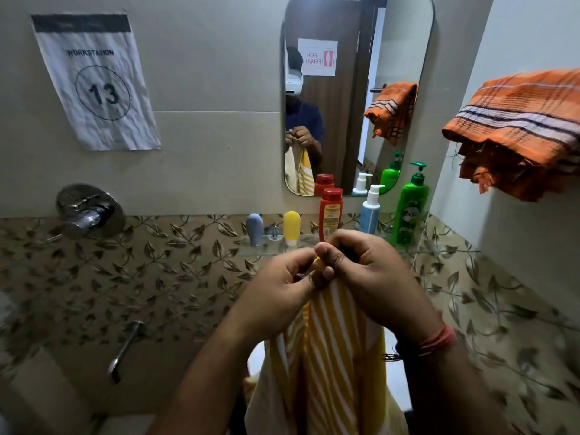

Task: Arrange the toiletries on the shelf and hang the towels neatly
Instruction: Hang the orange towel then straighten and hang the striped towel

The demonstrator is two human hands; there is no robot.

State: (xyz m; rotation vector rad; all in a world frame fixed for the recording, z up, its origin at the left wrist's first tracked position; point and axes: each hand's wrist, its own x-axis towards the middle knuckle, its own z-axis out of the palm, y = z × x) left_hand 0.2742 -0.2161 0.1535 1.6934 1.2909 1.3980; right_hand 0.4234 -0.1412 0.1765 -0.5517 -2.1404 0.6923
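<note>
Towel first: yellow-and-white striped cloth towel (329, 346) hangs straight down from my two hands at centre-bottom of frame, long axis vertical, lower end out of view. My left hand (279, 290) and right hand (373, 277) are pressed close together, both pinching the towel's top edge btwn thumb & fingertips, knuckles touching or nearly so. Looks like I'm matching up corners before hanging.

Toiletries seem done already: clear glass shelf (248, 249) just behind my hands carries, left to right, a grey-blue squeeze tube (255, 229), a yellow squeeze tube (292, 227), a red plastic bottle (330, 211), a blue pump bottle w/ white head (370, 211) and a green pump bottle (411, 211).

What matters next, I'd judge: the hanging spot lies up and to the right of my hands, where the orange striped towel (521, 120) is draped at the right edge of frame. Can't see the rail itself under it. Right hand is nearer, so it should lead; towel's long axis must stay vertical so it drops evenly, and it needs to clear the bottle tops on the way.
</note>
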